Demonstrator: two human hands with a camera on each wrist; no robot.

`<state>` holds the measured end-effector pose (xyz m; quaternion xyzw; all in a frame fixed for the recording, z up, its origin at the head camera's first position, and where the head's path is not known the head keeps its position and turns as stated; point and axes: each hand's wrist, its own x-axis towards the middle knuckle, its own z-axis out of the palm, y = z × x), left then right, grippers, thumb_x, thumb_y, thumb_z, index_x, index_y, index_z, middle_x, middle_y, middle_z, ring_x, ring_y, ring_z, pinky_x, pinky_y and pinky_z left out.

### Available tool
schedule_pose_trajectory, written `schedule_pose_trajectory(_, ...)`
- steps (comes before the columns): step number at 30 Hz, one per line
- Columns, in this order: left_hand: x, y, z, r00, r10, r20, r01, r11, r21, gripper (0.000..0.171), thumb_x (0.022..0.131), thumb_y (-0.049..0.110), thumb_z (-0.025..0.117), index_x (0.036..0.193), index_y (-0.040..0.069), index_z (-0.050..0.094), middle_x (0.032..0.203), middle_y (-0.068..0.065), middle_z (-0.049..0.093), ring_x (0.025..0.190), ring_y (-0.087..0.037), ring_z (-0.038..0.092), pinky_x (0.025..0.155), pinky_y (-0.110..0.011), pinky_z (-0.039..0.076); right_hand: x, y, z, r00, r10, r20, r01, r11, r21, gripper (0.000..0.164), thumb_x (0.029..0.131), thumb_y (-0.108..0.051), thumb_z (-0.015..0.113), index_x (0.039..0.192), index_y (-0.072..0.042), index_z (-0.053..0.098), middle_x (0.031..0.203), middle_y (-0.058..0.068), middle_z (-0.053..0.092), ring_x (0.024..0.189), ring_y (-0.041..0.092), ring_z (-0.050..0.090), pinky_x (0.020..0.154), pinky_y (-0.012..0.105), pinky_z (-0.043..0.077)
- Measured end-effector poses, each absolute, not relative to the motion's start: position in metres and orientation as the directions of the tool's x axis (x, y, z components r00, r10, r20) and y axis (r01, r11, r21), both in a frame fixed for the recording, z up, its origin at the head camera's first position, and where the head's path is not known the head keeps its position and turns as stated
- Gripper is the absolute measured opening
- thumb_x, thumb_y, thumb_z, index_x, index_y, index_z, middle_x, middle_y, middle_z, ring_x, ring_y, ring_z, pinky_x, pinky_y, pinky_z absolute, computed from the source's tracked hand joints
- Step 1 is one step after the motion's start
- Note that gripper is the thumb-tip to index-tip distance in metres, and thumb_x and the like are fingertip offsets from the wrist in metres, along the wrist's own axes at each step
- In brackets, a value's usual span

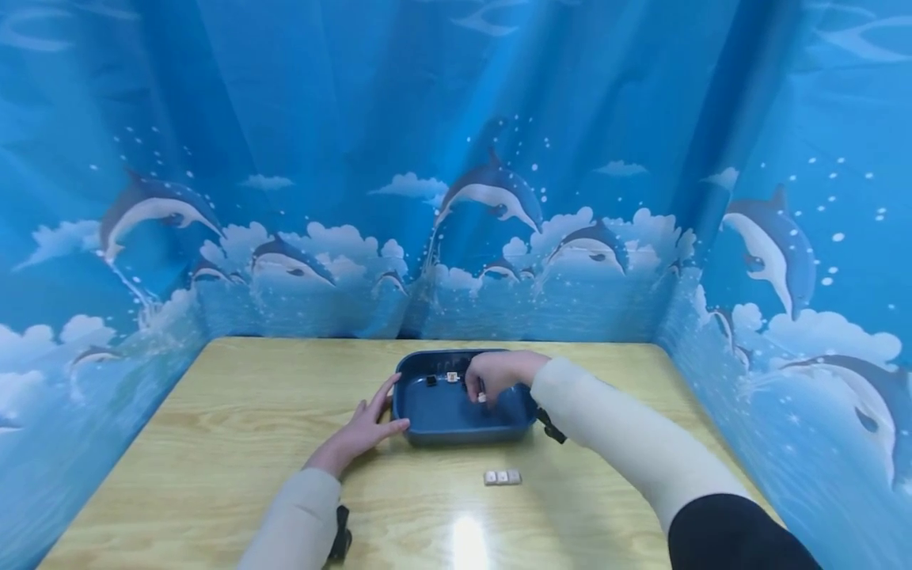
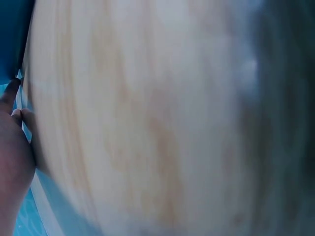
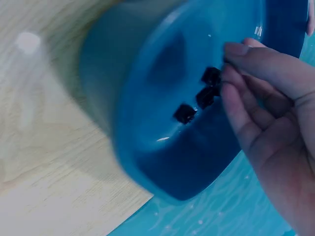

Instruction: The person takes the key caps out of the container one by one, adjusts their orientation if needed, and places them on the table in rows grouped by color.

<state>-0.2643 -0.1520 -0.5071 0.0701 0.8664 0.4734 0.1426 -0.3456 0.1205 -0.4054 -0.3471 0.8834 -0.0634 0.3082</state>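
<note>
A dark blue plastic basin (image 1: pixel 456 435) stands on the table, with small black cubes (image 3: pixel 185 113) and a small white piece with an orange-brown middle (image 1: pixel 452 378) inside. My left hand (image 1: pixel 363 431) is spread at the basin's left side, fingertips on its rim and thumb at the front left corner. My right hand (image 1: pixel 492 376) reaches down into the basin, and its thumb and forefinger pinch a small white block (image 1: pixel 481 397). In the right wrist view the fingers hide that block. Three small white blocks like keycaps (image 1: pixel 502 477) lie in a row before the basin.
The wood-grain table (image 1: pixel 235 443) reaches back to a blue curtain (image 1: pixel 342 158) printed with dolphins, which encloses the back and both sides. A bright light reflection shows near the table's front. Black straps are on both wrists.
</note>
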Motion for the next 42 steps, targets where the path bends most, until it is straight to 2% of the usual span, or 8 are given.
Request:
schedule_pose_trajectory(3, -0.264, -0.151, -0.507, -0.947, 0.262, -0.188, -0.016, 0.547, 0.837, 0.087, 0.089, 0.049, 0.066, 0.155, 0.042, 0.010, 0.156, -0.019, 0.026, 0.140, -0.054, -0.013, 0.100, -0.078, -0.005, -0.340, 0.130, -0.404, -0.578, -0.669, -0.468, -0.569, 0.741, -0.357, 0.016, 0.086, -0.001, 0.072, 0.096, -0.013, 0.074, 0.088, -0.012, 0.065, 0.081, 0.006, 0.060, 0.070, 0.026, 0.053)
schedule_pose_trajectory(7, -0.266, -0.151, -0.508, -0.944, 0.262, -0.202, -0.021, 0.561, 0.828, 0.086, 0.090, 0.052, 0.064, 0.155, 0.043, 0.008, 0.157, -0.019, 0.024, 0.140, -0.053, -0.014, 0.100, -0.079, -0.005, -0.332, 0.140, -0.399, -0.588, -0.684, -0.432, -0.563, 0.729, -0.389, 0.021, 0.088, 0.003, 0.065, 0.100, -0.012, 0.075, 0.091, -0.012, 0.066, 0.082, 0.006, 0.061, 0.071, 0.027, 0.054)
schedule_pose_trajectory(14, -0.268, -0.152, -0.509, -0.945, 0.268, -0.187, -0.004, 0.564, 0.825, 0.086, 0.091, 0.048, 0.064, 0.156, 0.040, 0.007, 0.157, -0.020, 0.023, 0.140, -0.052, -0.014, 0.104, -0.074, -0.008, -0.320, 0.150, -0.387, -0.586, -0.706, -0.397, -0.574, 0.708, -0.412, 0.034, 0.084, 0.012, 0.059, 0.105, -0.009, 0.075, 0.094, -0.012, 0.069, 0.086, 0.007, 0.063, 0.071, 0.026, 0.054)
schedule_pose_trajectory(22, -0.268, -0.152, -0.509, -0.942, 0.277, -0.188, 0.001, 0.564, 0.826, 0.086, 0.092, 0.048, 0.064, 0.156, 0.039, 0.007, 0.157, -0.021, 0.022, 0.141, -0.050, -0.014, 0.106, -0.071, -0.009, -0.299, 0.164, -0.379, -0.584, -0.732, -0.350, -0.537, 0.672, -0.510, 0.025, 0.084, 0.006, 0.067, 0.103, -0.008, 0.073, 0.098, 0.001, 0.068, 0.080, 0.013, 0.061, 0.068, 0.029, 0.053)
schedule_pose_trajectory(28, -0.269, -0.153, -0.508, -0.940, 0.281, -0.191, 0.000, 0.560, 0.828, 0.087, 0.091, 0.050, 0.063, 0.156, 0.039, 0.006, 0.157, -0.021, 0.021, 0.141, -0.050, -0.015, 0.106, -0.071, -0.009, -0.282, 0.171, -0.381, -0.610, -0.745, -0.268, -0.540, 0.639, -0.548, 0.015, 0.083, -0.007, 0.078, 0.097, -0.010, 0.073, 0.093, -0.008, 0.062, 0.073, 0.009, 0.057, 0.064, 0.027, 0.052)
schedule_pose_trajectory(34, -0.268, -0.153, -0.506, -0.939, 0.278, -0.204, -0.012, 0.566, 0.824, 0.090, 0.089, 0.056, 0.063, 0.156, 0.040, 0.005, 0.158, -0.020, 0.019, 0.140, -0.051, -0.016, 0.103, -0.074, -0.009, -0.267, 0.178, -0.388, -0.612, -0.776, -0.154, -0.588, 0.576, -0.568, 0.005, 0.084, -0.015, 0.078, 0.087, -0.012, 0.075, 0.084, -0.011, 0.061, 0.070, 0.005, 0.054, 0.062, 0.024, 0.050)
schedule_pose_trajectory(39, -0.269, -0.153, -0.505, -0.937, 0.290, -0.193, 0.001, 0.556, 0.831, 0.090, 0.089, 0.055, 0.063, 0.156, 0.039, 0.006, 0.158, -0.019, 0.020, 0.140, -0.051, -0.016, 0.104, -0.074, -0.009, -0.255, 0.188, -0.398, -0.648, -0.752, -0.119, -0.579, 0.589, -0.564, 0.002, 0.085, -0.013, 0.076, 0.085, -0.012, 0.078, 0.081, -0.013, 0.061, 0.071, 0.004, 0.054, 0.063, 0.024, 0.050)
schedule_pose_trajectory(42, -0.269, -0.153, -0.504, -0.938, 0.297, -0.181, 0.012, 0.547, 0.837, 0.090, 0.089, 0.053, 0.064, 0.156, 0.038, 0.006, 0.158, -0.020, 0.021, 0.140, -0.051, -0.016, 0.105, -0.072, -0.009, -0.247, 0.193, -0.407, -0.675, -0.728, -0.119, -0.552, 0.605, -0.574, 0.005, 0.083, -0.008, 0.077, 0.088, -0.010, 0.077, 0.082, -0.009, 0.064, 0.072, 0.004, 0.056, 0.064, 0.024, 0.052)
